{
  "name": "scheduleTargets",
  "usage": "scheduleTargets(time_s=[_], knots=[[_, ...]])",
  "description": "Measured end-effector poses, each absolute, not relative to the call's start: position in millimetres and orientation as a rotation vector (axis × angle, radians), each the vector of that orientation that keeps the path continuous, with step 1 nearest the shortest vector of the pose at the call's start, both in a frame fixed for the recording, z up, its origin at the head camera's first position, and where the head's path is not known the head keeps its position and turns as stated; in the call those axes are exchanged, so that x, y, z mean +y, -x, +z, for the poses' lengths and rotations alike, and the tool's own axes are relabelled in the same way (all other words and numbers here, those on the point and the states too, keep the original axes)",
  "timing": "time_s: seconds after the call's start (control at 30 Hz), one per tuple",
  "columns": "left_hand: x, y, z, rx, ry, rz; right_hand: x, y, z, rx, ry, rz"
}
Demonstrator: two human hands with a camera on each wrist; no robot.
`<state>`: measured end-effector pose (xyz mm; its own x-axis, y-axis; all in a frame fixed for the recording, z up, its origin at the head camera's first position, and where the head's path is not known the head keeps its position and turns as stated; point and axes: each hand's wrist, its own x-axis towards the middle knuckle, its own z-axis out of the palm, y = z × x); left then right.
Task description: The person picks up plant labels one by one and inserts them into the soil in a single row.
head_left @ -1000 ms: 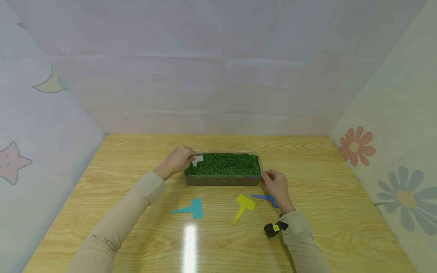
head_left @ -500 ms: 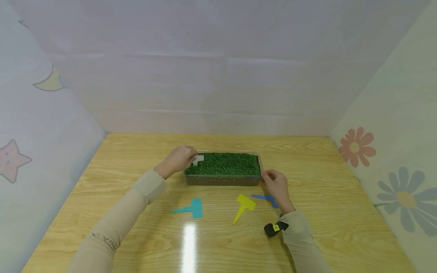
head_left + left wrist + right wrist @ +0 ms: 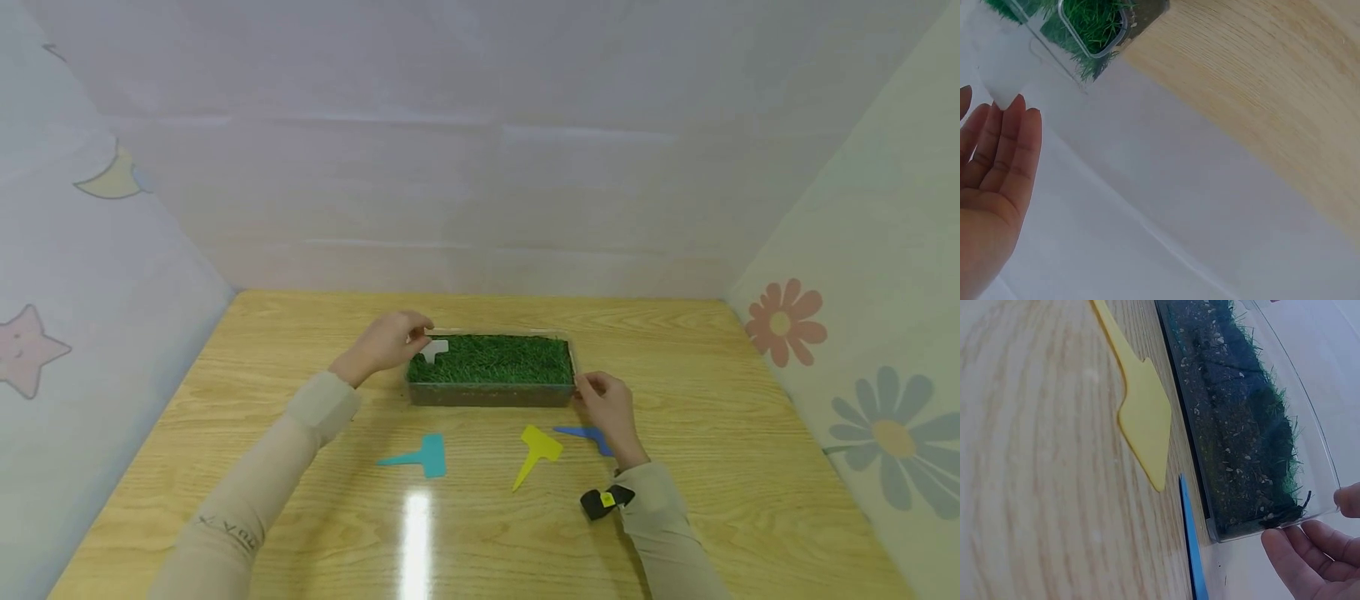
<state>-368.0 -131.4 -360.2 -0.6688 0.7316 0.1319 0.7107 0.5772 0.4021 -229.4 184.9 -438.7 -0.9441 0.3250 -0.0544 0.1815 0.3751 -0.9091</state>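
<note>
A clear plastic container (image 3: 491, 395) of soil and green grass (image 3: 498, 358) sits towards the back of the table. At its left end a white T-shaped plant label (image 3: 435, 347) stands in the grass. My left hand (image 3: 386, 340) is right beside this label, fingers spread from the thumb; in the left wrist view, straight fingers lie close to the label's corner. My right hand (image 3: 609, 408) pinches the container's right end, with thumb and fingers on either side of its clear wall (image 3: 1319, 434).
On the table (image 3: 300, 517) in front of the container lie a turquoise plant label (image 3: 432, 456), a yellow one (image 3: 540, 445) and a blue one (image 3: 588, 435), partly hidden by the right hand. Pale sheets (image 3: 480, 192) stand behind and at both sides.
The left hand has loosened its pinch on the white label and drawn slightly up and left, its fingers parting. The label stays in place; the right hand keeps its hold.
</note>
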Motion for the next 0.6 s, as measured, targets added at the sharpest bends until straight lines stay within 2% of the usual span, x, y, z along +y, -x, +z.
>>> scheduleTargets(time_s=[0.3,0.6], knots=[[-154,363,-367,2.733,-1.02,1.111,187,230,-439,-2.51,0.467,1.602],[-177,340,-382,2.803,-0.743,1.413,187,230,-434,-2.538,0.465,1.634]])
